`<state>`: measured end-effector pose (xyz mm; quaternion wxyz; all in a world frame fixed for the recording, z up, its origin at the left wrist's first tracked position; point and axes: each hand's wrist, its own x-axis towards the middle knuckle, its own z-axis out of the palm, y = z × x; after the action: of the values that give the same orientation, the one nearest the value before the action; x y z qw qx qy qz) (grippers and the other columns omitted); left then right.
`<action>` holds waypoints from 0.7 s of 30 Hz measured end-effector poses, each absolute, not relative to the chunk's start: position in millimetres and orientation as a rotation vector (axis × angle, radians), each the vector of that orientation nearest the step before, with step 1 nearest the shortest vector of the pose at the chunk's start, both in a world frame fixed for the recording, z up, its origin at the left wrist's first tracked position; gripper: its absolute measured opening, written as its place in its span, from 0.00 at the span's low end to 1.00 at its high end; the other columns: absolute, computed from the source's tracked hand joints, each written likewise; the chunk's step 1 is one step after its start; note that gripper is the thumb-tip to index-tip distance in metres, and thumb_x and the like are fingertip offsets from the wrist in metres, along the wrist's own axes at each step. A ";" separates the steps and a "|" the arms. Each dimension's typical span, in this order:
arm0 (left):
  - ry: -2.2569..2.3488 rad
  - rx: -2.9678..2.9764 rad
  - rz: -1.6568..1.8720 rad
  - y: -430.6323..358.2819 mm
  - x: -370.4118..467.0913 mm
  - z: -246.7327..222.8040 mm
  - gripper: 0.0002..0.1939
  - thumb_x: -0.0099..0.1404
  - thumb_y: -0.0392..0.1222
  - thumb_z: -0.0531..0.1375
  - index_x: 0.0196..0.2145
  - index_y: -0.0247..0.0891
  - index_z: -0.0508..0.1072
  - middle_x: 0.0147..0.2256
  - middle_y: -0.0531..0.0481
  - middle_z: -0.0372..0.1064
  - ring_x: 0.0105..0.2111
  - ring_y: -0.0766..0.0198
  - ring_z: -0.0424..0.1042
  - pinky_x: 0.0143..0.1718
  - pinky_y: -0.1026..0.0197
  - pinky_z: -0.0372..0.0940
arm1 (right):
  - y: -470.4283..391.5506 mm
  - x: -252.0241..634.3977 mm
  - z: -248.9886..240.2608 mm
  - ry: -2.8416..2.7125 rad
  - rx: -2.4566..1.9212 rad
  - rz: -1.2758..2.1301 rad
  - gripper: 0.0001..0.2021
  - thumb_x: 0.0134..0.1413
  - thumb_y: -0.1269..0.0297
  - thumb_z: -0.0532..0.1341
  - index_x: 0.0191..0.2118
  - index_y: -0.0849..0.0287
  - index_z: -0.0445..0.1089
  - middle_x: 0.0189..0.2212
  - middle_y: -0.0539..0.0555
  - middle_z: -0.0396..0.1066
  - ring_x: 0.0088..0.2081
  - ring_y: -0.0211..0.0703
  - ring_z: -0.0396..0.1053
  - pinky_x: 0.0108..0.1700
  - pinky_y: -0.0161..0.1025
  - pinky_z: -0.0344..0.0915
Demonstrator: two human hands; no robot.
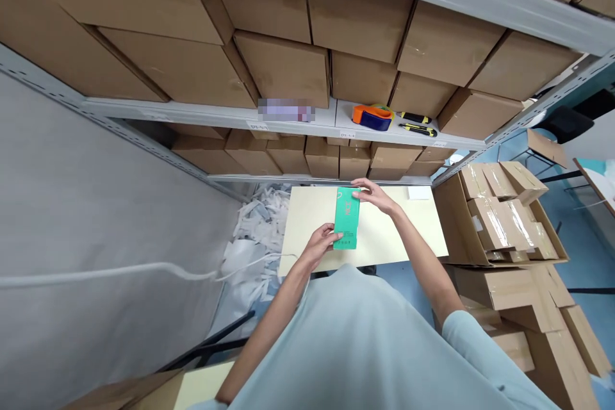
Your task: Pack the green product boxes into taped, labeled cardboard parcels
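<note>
A flat green box (346, 219) with red lettering is held upright lengthwise above the pale table (394, 230). My left hand (323, 243) grips its lower left edge, with the thumb on the front face. At the upper right corner, my right hand (375, 195) pinches it between thumb and fingers. The back of the box and the fingertips behind it are hidden.
Shelves (216, 112) packed with cardboard boxes rise in front. On the ledge lie an orange-and-blue tape dispenser (372, 117) and box cutters (418, 129). A large open carton (456, 224) of smaller boxes stands right; crumpled white scraps (257, 224) lie left. A white cable (144, 269) crosses the left side.
</note>
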<state>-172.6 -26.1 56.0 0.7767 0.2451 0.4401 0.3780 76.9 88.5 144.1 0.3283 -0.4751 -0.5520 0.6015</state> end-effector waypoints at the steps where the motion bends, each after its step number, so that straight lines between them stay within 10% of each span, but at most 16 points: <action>1: 0.959 0.541 0.815 -26.0 -175.1 58.6 0.23 0.51 0.44 0.81 0.41 0.40 0.77 0.42 0.47 0.83 0.39 0.56 0.82 0.39 0.61 0.73 | 88.6 73.8 147.0 -1.474 -1.257 1.551 0.27 0.52 0.43 0.78 0.53 0.50 0.79 0.56 0.55 0.76 0.51 0.49 0.74 0.47 0.39 0.74; 14: 0.521 0.206 0.716 -41.4 -203.7 67.9 0.26 0.62 0.44 0.68 0.57 0.33 0.77 0.51 0.34 0.83 0.59 0.36 0.79 0.64 0.33 0.72 | 71.8 39.6 154.8 -1.084 -1.027 1.648 0.27 0.50 0.42 0.78 0.51 0.53 0.80 0.47 0.54 0.81 0.48 0.48 0.77 0.50 0.42 0.74; 21: 0.686 0.323 0.806 -33.6 -204.8 82.3 0.27 0.61 0.40 0.71 0.57 0.35 0.76 0.49 0.40 0.83 0.48 0.46 0.83 0.55 0.41 0.79 | 64.4 28.4 140.8 -1.016 -1.154 1.526 0.32 0.49 0.35 0.78 0.51 0.51 0.78 0.50 0.54 0.81 0.51 0.49 0.76 0.50 0.41 0.74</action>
<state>-204.8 -33.6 82.3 0.8508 0.1532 0.3257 0.3830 28.4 64.4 140.8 0.4686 -0.4705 -0.4143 0.6224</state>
